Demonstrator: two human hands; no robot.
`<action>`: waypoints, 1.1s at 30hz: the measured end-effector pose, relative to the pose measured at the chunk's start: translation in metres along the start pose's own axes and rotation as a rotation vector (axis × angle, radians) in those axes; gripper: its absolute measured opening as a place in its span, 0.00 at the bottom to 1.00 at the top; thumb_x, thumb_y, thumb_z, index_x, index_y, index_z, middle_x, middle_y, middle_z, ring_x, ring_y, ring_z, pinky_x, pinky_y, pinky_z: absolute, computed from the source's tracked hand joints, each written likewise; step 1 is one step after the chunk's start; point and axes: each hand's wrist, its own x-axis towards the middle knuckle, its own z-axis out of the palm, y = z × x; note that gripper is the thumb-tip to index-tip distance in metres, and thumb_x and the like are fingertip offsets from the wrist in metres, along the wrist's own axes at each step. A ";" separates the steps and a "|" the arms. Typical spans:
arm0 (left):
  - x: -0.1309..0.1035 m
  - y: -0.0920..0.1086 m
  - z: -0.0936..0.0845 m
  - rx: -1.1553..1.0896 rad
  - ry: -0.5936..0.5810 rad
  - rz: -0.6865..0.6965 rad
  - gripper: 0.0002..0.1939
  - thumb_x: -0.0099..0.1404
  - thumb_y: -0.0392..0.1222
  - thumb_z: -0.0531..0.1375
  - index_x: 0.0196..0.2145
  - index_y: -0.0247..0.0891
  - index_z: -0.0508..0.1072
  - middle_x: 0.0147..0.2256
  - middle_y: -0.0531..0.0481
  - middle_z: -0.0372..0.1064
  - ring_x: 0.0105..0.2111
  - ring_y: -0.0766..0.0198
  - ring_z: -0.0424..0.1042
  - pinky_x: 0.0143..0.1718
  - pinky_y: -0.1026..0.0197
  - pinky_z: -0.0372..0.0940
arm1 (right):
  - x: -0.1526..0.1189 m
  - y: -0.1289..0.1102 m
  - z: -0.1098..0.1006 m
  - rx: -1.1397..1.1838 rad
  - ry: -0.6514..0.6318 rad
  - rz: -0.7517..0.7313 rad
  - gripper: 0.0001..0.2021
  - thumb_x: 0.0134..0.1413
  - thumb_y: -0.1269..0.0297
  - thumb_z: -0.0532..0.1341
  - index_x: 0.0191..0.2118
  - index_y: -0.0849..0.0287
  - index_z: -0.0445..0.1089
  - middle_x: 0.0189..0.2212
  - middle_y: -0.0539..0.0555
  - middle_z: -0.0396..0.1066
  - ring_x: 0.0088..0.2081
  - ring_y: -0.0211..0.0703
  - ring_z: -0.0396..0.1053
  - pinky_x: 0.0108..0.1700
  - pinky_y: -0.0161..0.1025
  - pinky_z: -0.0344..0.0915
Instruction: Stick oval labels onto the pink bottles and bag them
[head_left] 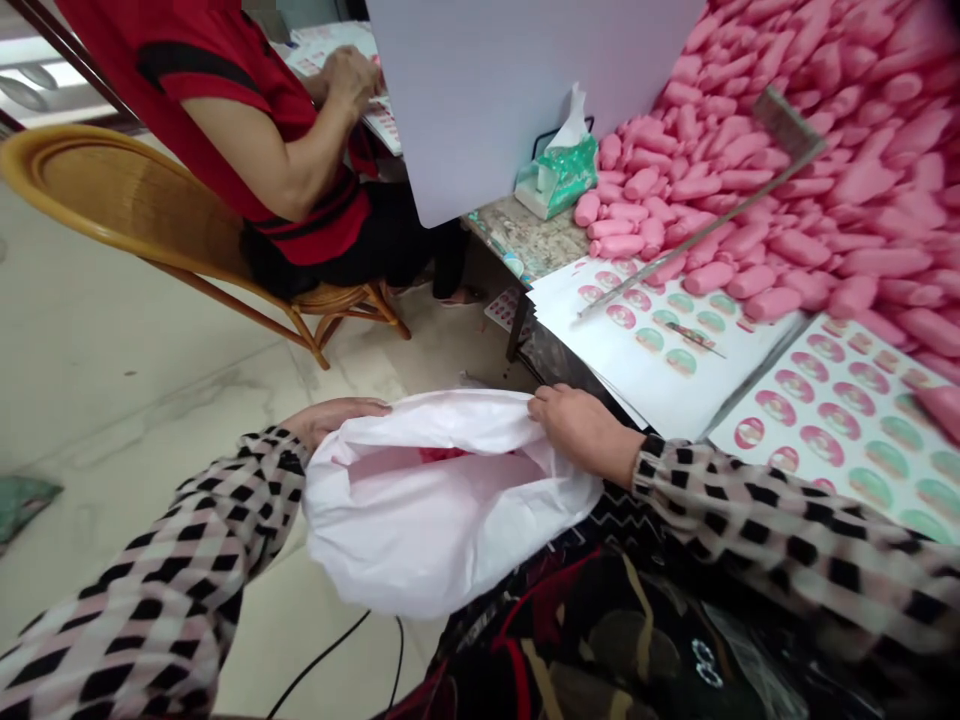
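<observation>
A white woven sack [420, 540] with a rolled-down rim sits in front of my lap, its mouth partly open. Something pink and red shows deep inside; I cannot make out what it is. My left hand [334, 418] grips the sack's rim at the left, with fingers along the far edge. At the right, my right hand [577, 425] pinches the far rim between thumb and fingers. To the right, sheets of round pink and green stickers [832, 400] lie on the table, below a big heap of pink bottle-shaped pieces [735, 170].
A metal strip [697, 235] lies across the heap and sheets, near tweezers [696, 340]. A green tissue pack [559, 175] stands by a pale upright panel [510, 90]. Beyond it, a person in red [292, 130] sits on a rattan chair [142, 200]. Black cables [322, 655] run along the floor.
</observation>
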 end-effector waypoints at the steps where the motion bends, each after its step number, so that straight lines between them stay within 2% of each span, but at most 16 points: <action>1: 0.001 0.000 0.002 0.021 -0.003 -0.006 0.15 0.44 0.38 0.69 0.32 0.34 0.74 0.30 0.45 0.75 0.28 0.57 0.74 0.28 0.61 0.69 | -0.002 -0.004 -0.004 -0.006 0.040 -0.016 0.07 0.58 0.71 0.53 0.36 0.60 0.68 0.34 0.58 0.67 0.34 0.46 0.63 0.36 0.41 0.56; 3: 0.003 -0.001 0.008 0.061 -0.018 -0.023 0.15 0.43 0.38 0.68 0.30 0.33 0.74 0.28 0.44 0.74 0.26 0.56 0.73 0.26 0.60 0.69 | -0.003 -0.018 -0.007 -0.018 0.119 -0.040 0.08 0.58 0.63 0.55 0.39 0.60 0.68 0.35 0.58 0.67 0.37 0.50 0.63 0.39 0.43 0.56; 5: 0.004 -0.001 0.013 0.095 -0.021 -0.034 0.14 0.42 0.38 0.68 0.29 0.33 0.74 0.28 0.43 0.74 0.26 0.55 0.73 0.25 0.59 0.68 | -0.002 -0.030 -0.004 -0.025 0.108 -0.020 0.13 0.55 0.57 0.58 0.40 0.62 0.68 0.35 0.60 0.67 0.38 0.52 0.63 0.41 0.46 0.55; 6: 0.004 0.000 0.015 0.111 -0.017 -0.037 0.14 0.43 0.39 0.68 0.29 0.33 0.74 0.28 0.42 0.74 0.26 0.55 0.73 0.25 0.59 0.68 | -0.001 -0.034 0.000 -0.022 0.065 -0.021 0.13 0.55 0.58 0.58 0.39 0.63 0.68 0.34 0.60 0.67 0.37 0.52 0.63 0.41 0.47 0.55; 8: 0.000 0.002 0.017 0.139 -0.002 -0.032 0.14 0.43 0.41 0.68 0.30 0.33 0.74 0.28 0.42 0.74 0.26 0.54 0.73 0.25 0.59 0.68 | 0.001 -0.035 0.009 -0.009 -0.035 -0.052 0.06 0.56 0.67 0.57 0.35 0.64 0.69 0.32 0.59 0.68 0.33 0.47 0.64 0.41 0.46 0.55; 10: -0.004 0.004 0.017 0.175 0.027 -0.008 0.16 0.44 0.44 0.68 0.31 0.34 0.75 0.30 0.42 0.74 0.28 0.54 0.73 0.27 0.59 0.68 | 0.000 -0.032 0.014 0.004 -0.055 -0.102 0.07 0.55 0.75 0.54 0.33 0.63 0.69 0.31 0.58 0.68 0.31 0.45 0.64 0.42 0.46 0.54; 14: -0.006 0.007 0.019 0.281 0.086 0.019 0.19 0.42 0.48 0.68 0.30 0.33 0.74 0.30 0.40 0.74 0.28 0.53 0.73 0.27 0.57 0.68 | -0.004 -0.034 0.012 -0.059 0.106 -0.136 0.08 0.58 0.67 0.55 0.40 0.62 0.68 0.35 0.59 0.68 0.38 0.51 0.63 0.47 0.50 0.51; 17: -0.006 0.014 0.023 0.373 0.148 0.068 0.22 0.41 0.51 0.68 0.31 0.32 0.74 0.31 0.38 0.74 0.30 0.50 0.73 0.29 0.56 0.68 | -0.005 -0.033 0.014 -0.112 0.078 -0.148 0.08 0.57 0.70 0.55 0.40 0.64 0.69 0.35 0.61 0.68 0.37 0.51 0.64 0.44 0.49 0.53; 19: -0.012 0.019 0.029 0.442 0.242 0.185 0.25 0.44 0.52 0.66 0.38 0.34 0.73 0.36 0.40 0.72 0.36 0.50 0.72 0.34 0.56 0.67 | -0.004 -0.025 0.017 -0.065 0.032 -0.147 0.08 0.56 0.74 0.53 0.36 0.63 0.69 0.33 0.59 0.69 0.34 0.49 0.64 0.40 0.45 0.53; 21: -0.022 0.020 0.043 0.619 0.444 0.438 0.28 0.49 0.53 0.63 0.45 0.38 0.69 0.43 0.43 0.69 0.45 0.51 0.67 0.44 0.55 0.63 | -0.003 -0.014 0.020 -0.002 0.050 -0.119 0.08 0.57 0.73 0.53 0.34 0.62 0.69 0.32 0.57 0.69 0.34 0.48 0.64 0.37 0.44 0.52; 23: -0.030 0.013 0.063 0.905 0.641 0.734 0.31 0.51 0.54 0.62 0.50 0.40 0.66 0.49 0.42 0.64 0.52 0.48 0.60 0.53 0.50 0.55 | -0.001 -0.004 0.021 0.044 0.084 -0.076 0.08 0.58 0.71 0.53 0.33 0.61 0.69 0.32 0.57 0.69 0.34 0.48 0.64 0.37 0.44 0.51; 24: -0.032 0.007 0.073 1.058 0.686 0.839 0.32 0.50 0.54 0.63 0.51 0.39 0.65 0.51 0.41 0.61 0.54 0.45 0.57 0.55 0.47 0.50 | -0.001 -0.001 0.022 0.064 0.093 -0.060 0.08 0.58 0.71 0.53 0.33 0.61 0.69 0.32 0.57 0.69 0.35 0.47 0.64 0.37 0.43 0.51; 26: -0.029 -0.007 0.088 1.495 0.709 0.968 0.27 0.53 0.52 0.62 0.47 0.35 0.67 0.47 0.36 0.63 0.50 0.41 0.59 0.53 0.42 0.50 | 0.000 0.002 0.021 0.089 0.103 -0.039 0.09 0.58 0.71 0.52 0.32 0.60 0.69 0.33 0.56 0.69 0.35 0.47 0.64 0.38 0.43 0.51; 28: -0.019 -0.019 0.089 1.818 0.726 0.990 0.12 0.59 0.44 0.56 0.38 0.33 0.70 0.37 0.35 0.67 0.41 0.44 0.65 0.43 0.44 0.56 | 0.000 0.004 0.019 0.096 0.113 -0.041 0.08 0.58 0.71 0.52 0.33 0.60 0.69 0.33 0.57 0.69 0.36 0.47 0.64 0.38 0.42 0.51; 30: -0.010 -0.024 0.077 1.926 0.711 0.983 0.09 0.61 0.34 0.50 0.31 0.34 0.70 0.29 0.38 0.66 0.33 0.50 0.66 0.37 0.48 0.58 | -0.001 0.006 0.018 0.090 0.117 -0.059 0.08 0.57 0.72 0.53 0.35 0.61 0.69 0.34 0.57 0.69 0.37 0.47 0.64 0.39 0.42 0.51; 33: -0.006 -0.022 0.046 1.981 0.574 1.018 0.12 0.61 0.33 0.49 0.29 0.37 0.71 0.26 0.41 0.66 0.30 0.54 0.66 0.36 0.52 0.59 | -0.002 0.014 0.016 0.105 0.107 -0.072 0.08 0.57 0.72 0.53 0.37 0.62 0.68 0.35 0.57 0.69 0.37 0.46 0.64 0.39 0.40 0.53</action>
